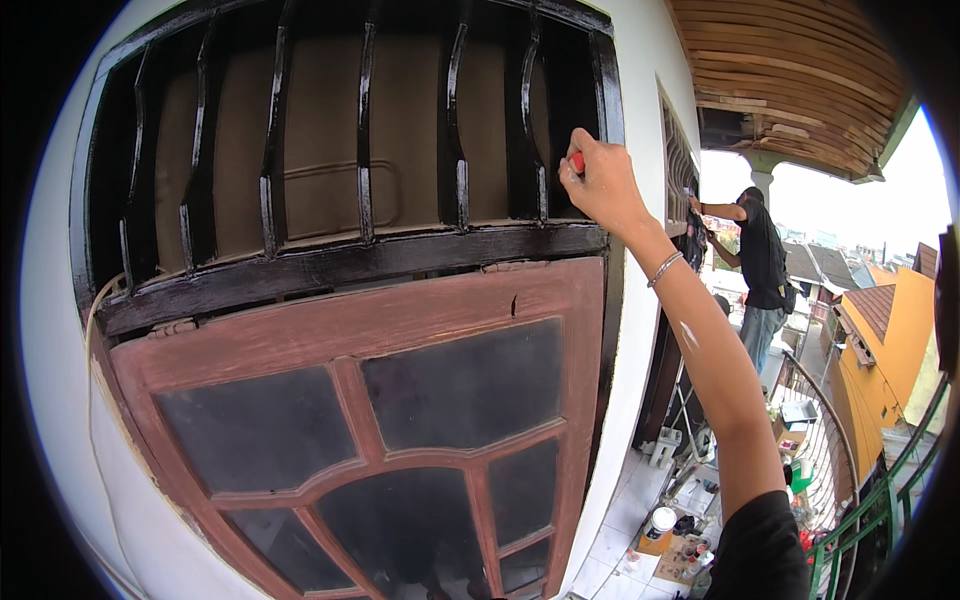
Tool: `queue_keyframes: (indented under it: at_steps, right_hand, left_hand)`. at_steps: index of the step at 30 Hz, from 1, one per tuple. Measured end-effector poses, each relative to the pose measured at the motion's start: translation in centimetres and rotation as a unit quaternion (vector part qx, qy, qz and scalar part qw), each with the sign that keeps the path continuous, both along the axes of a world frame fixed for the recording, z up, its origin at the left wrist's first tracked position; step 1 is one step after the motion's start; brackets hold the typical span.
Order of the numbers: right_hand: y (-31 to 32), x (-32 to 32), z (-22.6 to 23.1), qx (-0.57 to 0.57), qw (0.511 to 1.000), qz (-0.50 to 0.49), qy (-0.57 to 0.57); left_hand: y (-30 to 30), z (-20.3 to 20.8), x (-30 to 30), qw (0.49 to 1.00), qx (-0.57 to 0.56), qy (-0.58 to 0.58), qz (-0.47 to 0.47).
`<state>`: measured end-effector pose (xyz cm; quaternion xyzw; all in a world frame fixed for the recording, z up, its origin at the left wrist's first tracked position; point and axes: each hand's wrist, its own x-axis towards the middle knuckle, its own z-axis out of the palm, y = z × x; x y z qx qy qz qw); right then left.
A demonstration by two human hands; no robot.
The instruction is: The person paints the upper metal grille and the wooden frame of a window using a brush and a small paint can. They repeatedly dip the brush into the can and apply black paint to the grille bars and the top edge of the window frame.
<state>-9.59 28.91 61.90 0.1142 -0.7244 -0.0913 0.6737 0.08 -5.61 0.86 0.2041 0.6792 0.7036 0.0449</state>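
Observation:
My right hand (608, 185) is raised at the upper right corner of a window grille, its fingers closed around a tool with a red handle (577, 162). The working end of that tool is hidden behind the fingers. Beside the hand, several wavy upright bars (366, 120) shine glossy black, set in a dark frame (350, 262). Below hangs a reddish-brown wooden door (345, 400) with dark glass panes; its finish looks dull and matte. My left hand is out of view.
Another person (765, 260) in dark clothes reaches toward the wall farther along. A white bucket (662, 520) stands on the tiled floor amid clutter. A curved metal railing (835, 410) borders the balcony at right. A pale cable (92, 400) runs down the left wall.

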Motion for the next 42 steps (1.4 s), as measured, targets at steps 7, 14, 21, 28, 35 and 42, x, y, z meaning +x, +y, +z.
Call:
queue_keyframes:
  at_steps: [7, 14, 21, 28, 35, 42]
  right_hand:
    - [-0.2, 2.6, 0.5, -0.022, 0.992, -0.108, -0.054]
    - [-1.0, 3.0, 0.9, 0.014, 0.989, -0.086, -0.122]
    - [-0.6, 3.4, 1.2, -0.002, 0.992, -0.062, -0.109]
    - [-1.3, 3.9, 0.8, -0.008, 0.987, -0.076, -0.145]
    - [0.9, 2.1, 0.4, 0.053, 0.986, -0.091, -0.133]
    - [-1.5, 2.5, 0.5, 0.042, 0.992, -0.052, -0.103]
  left_hand:
    - [-0.6, 0.5, -0.3, 1.000, 0.004, 0.000, 0.005]
    - [-0.9, 0.7, -0.2, 1.000, 0.007, -0.004, 0.000]
    - [-0.6, 0.3, -0.2, 1.000, 0.006, -0.008, -0.007]
    - [-0.4, 0.1, 0.1, 1.000, 0.002, -0.011, -0.003]
    - [0.0, -0.1, -0.5, 1.000, 0.006, -0.002, -0.017]
    - [0.0, 0.4, -0.3, 1.000, -0.002, -0.006, -0.009]
